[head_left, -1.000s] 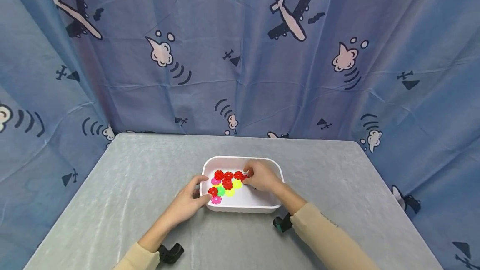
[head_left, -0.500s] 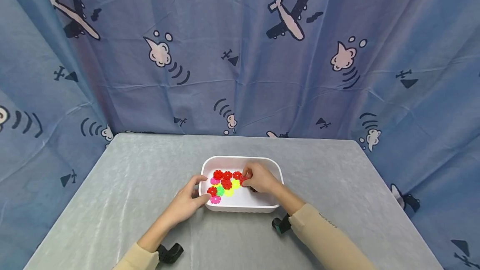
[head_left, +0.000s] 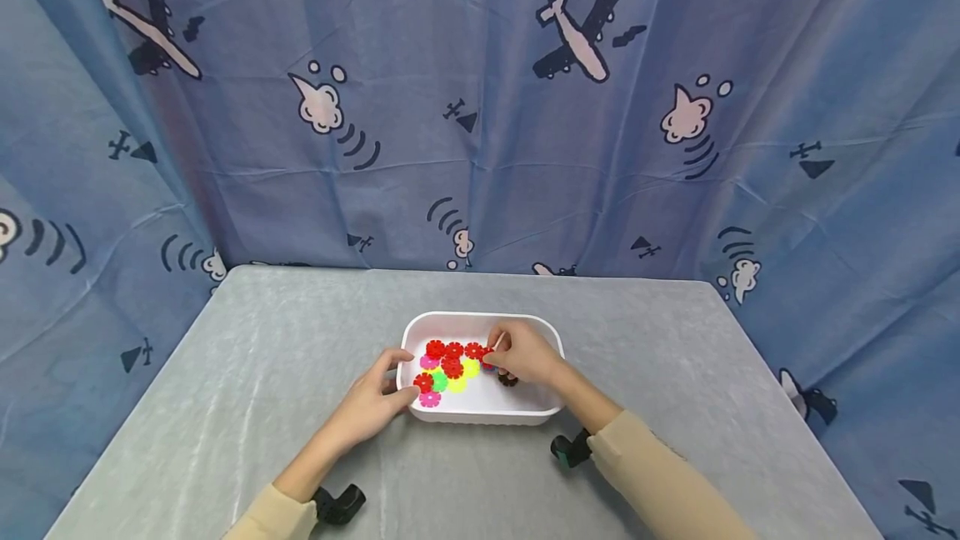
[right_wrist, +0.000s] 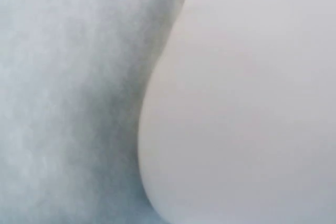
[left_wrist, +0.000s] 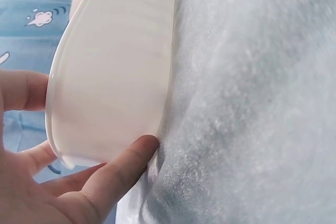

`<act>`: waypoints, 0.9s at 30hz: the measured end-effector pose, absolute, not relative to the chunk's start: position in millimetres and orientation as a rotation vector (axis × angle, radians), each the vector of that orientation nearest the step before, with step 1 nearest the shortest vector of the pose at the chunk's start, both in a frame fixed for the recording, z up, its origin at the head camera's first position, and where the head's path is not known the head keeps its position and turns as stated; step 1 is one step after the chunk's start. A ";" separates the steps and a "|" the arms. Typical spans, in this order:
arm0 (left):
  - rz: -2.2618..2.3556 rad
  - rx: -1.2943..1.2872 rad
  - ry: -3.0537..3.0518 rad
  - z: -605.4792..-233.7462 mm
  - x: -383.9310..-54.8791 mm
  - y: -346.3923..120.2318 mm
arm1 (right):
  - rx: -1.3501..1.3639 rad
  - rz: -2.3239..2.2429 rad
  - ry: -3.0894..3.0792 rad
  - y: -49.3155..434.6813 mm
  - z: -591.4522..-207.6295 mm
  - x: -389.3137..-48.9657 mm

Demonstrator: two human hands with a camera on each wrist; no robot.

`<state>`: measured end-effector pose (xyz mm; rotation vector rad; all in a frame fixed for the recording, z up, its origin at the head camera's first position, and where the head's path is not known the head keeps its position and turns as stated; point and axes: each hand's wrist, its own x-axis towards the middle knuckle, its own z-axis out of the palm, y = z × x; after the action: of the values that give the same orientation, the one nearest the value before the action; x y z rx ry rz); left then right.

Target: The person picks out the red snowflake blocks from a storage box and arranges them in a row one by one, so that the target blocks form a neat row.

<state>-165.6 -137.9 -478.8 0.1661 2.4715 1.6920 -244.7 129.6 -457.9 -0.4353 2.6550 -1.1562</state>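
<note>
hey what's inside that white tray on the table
Inside the white tray I can see red discs, pink discs, yellow discs, a green disc and a dark disc. The right hand covers part of the inside, so whatever lies beneath it can't be seen.

- Head: from above, well back, facing forward and down over tray [head_left: 487,418] and curtain [head_left: 517,132].
- Left wrist: close, facing tray and left hand [left_wrist: 73,200] (both shared with head).
- Right wrist: nearest, facing tray's outer wall [right_wrist: 241,103], blurred.
</note>
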 end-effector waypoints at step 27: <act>1.626 0.140 2.524 -475.3 -165.9 -155.6 | -0.361 -1.372 2.812 192.7 -412.6 -235.7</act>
<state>-165.9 -155.6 -475.3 0.1401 2.5239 1.6265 -235.7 192.7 -412.6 -0.3614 2.8122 -1.3724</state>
